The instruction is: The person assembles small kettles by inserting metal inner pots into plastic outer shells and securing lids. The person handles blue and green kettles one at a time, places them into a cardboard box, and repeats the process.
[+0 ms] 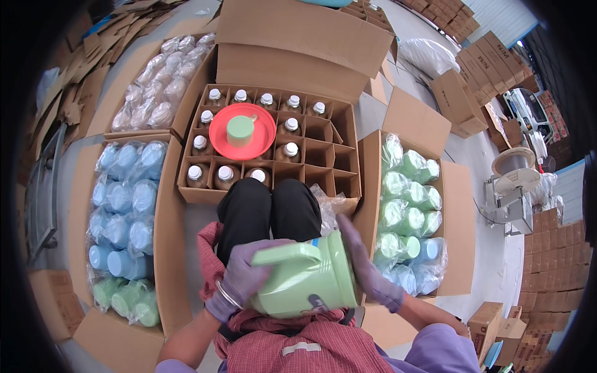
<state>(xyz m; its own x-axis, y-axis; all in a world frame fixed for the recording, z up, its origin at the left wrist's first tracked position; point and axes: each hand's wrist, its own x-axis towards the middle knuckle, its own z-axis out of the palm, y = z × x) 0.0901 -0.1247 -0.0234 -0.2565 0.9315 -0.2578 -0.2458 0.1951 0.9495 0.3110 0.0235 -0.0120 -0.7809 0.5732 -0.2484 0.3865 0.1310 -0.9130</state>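
Green jug (305, 280) on lap btwn both hands: left fingers (245, 264) wrap handle side, right fingers (357, 248) grip rim.

Single head-worn fisheye view, looking steeply down over the person's lap from close above. It faces forward across the divided carton (270, 140) on the floor; straight edges curve toward the dark circular rim.
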